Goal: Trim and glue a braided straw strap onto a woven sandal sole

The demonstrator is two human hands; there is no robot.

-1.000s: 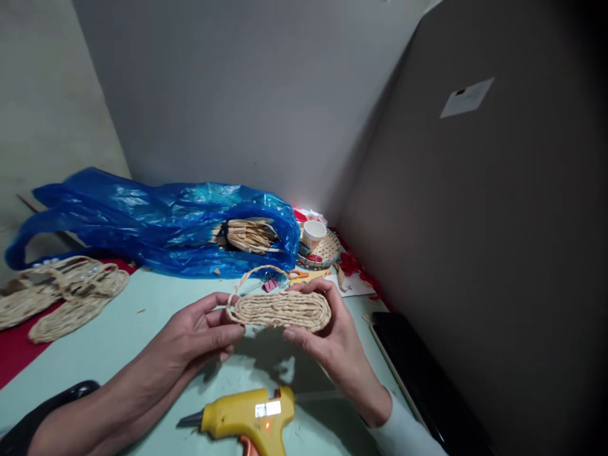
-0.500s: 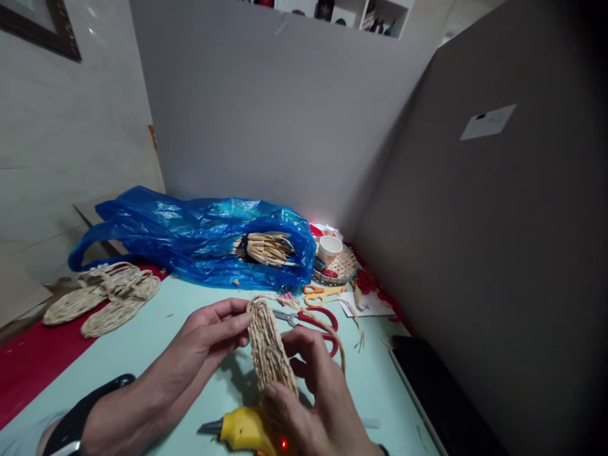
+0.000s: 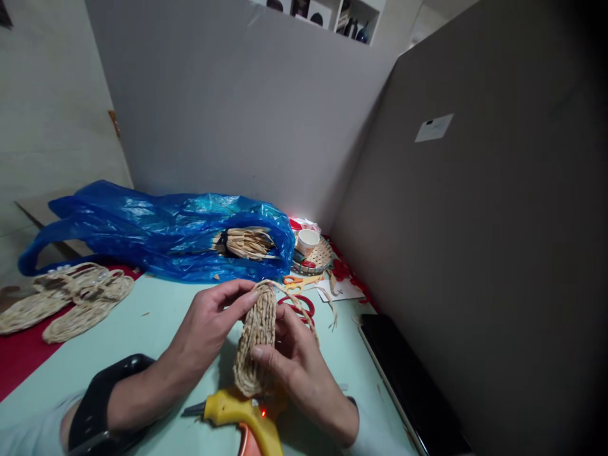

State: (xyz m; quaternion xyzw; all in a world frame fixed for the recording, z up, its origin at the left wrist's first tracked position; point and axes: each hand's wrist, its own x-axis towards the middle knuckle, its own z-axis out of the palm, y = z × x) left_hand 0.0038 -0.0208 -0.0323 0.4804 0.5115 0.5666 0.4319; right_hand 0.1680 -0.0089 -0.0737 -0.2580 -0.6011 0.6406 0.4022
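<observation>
Both hands hold a small woven straw sandal sole [image 3: 255, 339] upright over the pale green table [image 3: 156, 323]. My left hand [image 3: 209, 323] pinches its far end with thumb and fingertips. My right hand [image 3: 294, 361] wraps around its near side, thumb pressed across the weave. A loose braided straw strand [image 3: 308, 304] loops off the sole's far end. Directly below the sole lies a yellow hot glue gun [image 3: 242, 415] with a red light lit, nozzle pointing left.
A blue plastic bag [image 3: 161, 231] with straw bundles lies at the back. Finished straw sandals [image 3: 71, 301] rest on red cloth at left. Red and orange scissors [image 3: 297, 297], a small woven tray with a paper cup [image 3: 308, 240], and a dark flat device [image 3: 408, 380] sit to the right.
The sole has turned from lying sideways to standing end-on between my hands. It now tilts toward me above the glue gun, and the camera view has shifted.
</observation>
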